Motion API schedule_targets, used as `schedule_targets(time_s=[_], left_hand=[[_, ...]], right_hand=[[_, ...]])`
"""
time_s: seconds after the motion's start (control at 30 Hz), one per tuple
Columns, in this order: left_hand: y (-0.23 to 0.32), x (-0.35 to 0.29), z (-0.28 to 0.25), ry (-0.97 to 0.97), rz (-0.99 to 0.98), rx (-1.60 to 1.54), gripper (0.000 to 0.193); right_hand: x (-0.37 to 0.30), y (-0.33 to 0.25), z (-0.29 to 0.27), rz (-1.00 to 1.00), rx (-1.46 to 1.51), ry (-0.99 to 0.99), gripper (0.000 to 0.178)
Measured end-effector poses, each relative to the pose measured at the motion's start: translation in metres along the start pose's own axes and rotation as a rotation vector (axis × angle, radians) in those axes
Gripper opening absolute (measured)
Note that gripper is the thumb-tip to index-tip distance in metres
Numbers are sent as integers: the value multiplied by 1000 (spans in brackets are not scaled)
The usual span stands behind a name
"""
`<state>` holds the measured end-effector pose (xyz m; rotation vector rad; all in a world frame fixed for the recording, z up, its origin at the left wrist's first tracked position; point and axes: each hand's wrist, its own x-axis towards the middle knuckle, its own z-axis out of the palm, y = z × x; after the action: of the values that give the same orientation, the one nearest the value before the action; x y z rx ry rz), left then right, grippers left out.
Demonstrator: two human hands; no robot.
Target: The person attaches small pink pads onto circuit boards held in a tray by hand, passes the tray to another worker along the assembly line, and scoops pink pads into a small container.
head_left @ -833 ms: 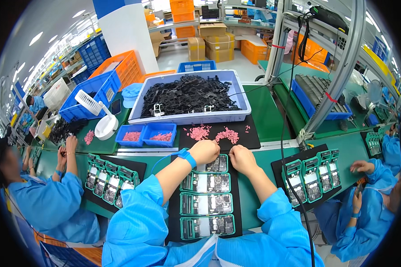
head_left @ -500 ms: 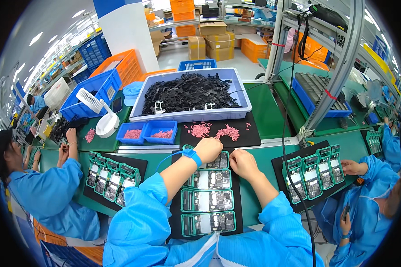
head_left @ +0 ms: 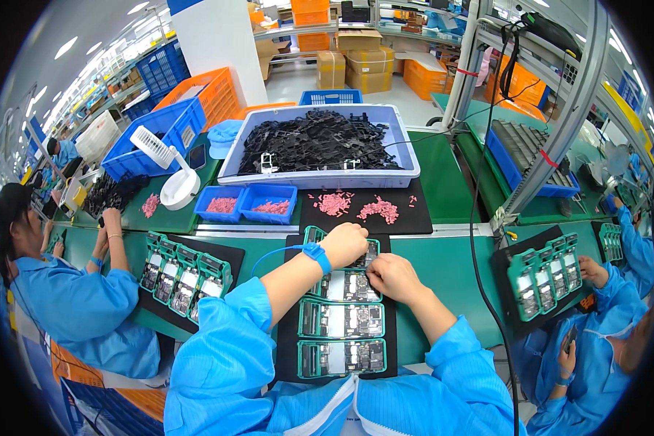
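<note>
Several green fixtures holding phone circuit boards lie in a column in front of me, the nearest fixture (head_left: 341,359) closest to my body. My left hand (head_left: 344,245), with a blue wrist strap (head_left: 316,253), is over the farthest fixture (head_left: 315,234) and covers much of it. Its fingers are curled down, and their tips are hidden. Fingers bent together, my right hand (head_left: 394,277) is at the right end of the second-farthest fixture (head_left: 345,286); anything in its fingertips is too small to make out. A black mat (head_left: 286,349) lies under the fixtures.
Beyond the fixtures, small pink pieces (head_left: 378,209) lie on a black mat (head_left: 414,218) and in two blue trays (head_left: 267,214). Behind stands a large bin (head_left: 320,179) of black parts. A white fan (head_left: 180,190) is at left. Co-workers sit on both sides; a cable (head_left: 477,240) hangs at right.
My right hand has come slightly nearer to me, onto the right end of the second-farthest fixture. My left hand stays over the farthest one. At right, a co-worker's fixtures have shifted rightward.
</note>
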<state>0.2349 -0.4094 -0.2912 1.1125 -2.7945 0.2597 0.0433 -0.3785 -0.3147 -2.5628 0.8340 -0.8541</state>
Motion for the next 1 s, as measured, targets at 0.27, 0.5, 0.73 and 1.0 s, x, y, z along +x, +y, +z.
schedule_targets(time_s=[0.27,0.5,0.73,1.0], left_hand=[[-19,-5,4,-15,-93,-281,15],[-65,3,6,130,-446,-383,11],[-76,40,37,-93,-654,-328,13],[-75,59,58,23,-819,-323,20]], right_hand=[[7,-4,2,-179,-293,-92,5],[7,-9,-10,-233,-355,-213,6],[9,-2,-21,-147,-159,-203,6],[64,64,-1,359,-23,70,9]])
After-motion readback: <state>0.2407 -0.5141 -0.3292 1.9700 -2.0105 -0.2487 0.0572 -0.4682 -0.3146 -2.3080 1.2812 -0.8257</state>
